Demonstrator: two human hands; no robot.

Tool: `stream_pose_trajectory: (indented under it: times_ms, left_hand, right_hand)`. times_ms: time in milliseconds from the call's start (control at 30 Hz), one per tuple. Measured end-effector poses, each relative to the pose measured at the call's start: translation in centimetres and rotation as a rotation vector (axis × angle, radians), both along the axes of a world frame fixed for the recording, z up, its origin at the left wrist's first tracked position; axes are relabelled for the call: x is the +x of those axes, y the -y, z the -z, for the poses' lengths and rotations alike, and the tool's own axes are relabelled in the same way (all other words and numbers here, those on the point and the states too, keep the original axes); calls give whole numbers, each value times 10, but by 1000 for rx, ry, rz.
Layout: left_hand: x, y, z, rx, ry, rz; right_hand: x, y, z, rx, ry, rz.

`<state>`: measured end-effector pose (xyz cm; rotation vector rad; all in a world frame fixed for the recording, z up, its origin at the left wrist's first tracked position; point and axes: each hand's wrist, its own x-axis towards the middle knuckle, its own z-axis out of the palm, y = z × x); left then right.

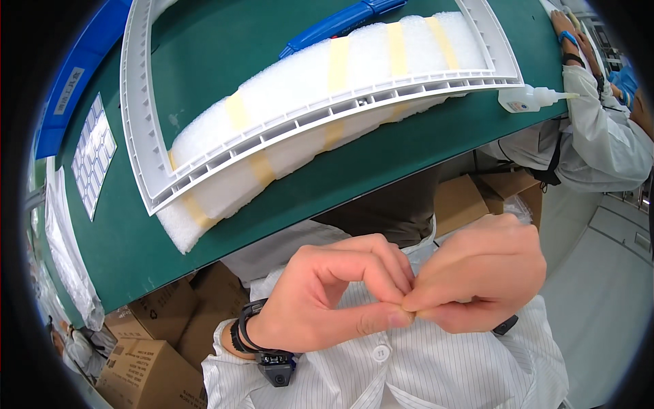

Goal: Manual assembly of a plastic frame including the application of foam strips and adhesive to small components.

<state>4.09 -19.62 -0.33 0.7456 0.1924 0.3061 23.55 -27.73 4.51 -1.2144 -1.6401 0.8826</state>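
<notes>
Both my hands are raised close to my chest, below the table edge. My left hand (327,296) and my right hand (487,273) meet fingertip to fingertip, thumbs and forefingers pinched tight at one spot. Anything between the fingertips is too small to make out. A black strap with a small black device (276,368) sits on my left wrist. I wear a white pin-striped coat (409,375). The nearest table object is a large white ribbed plastic frame (320,112) lying over a white foam block (300,78) banded with yellow tape.
The green table mat (129,238) also carries a white glue bottle (528,99), a blue tool (340,20), a sheet of small labels (92,157) and a blue bin (68,82). Cardboard boxes (153,361) stand under the table. Another person in a white coat (599,136) works at the right.
</notes>
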Motion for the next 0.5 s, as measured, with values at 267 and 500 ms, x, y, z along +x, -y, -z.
stream_pose_trajectory:
  times_ms: [267,500]
  left_hand:
    - [-1,0,-2,-38,-40,1]
    - [-1,-4,-5,36,-68,33]
  right_hand:
    - [-3,-1,-3,-56,-50,0]
    - [-8,3,-1,-40,-9,25]
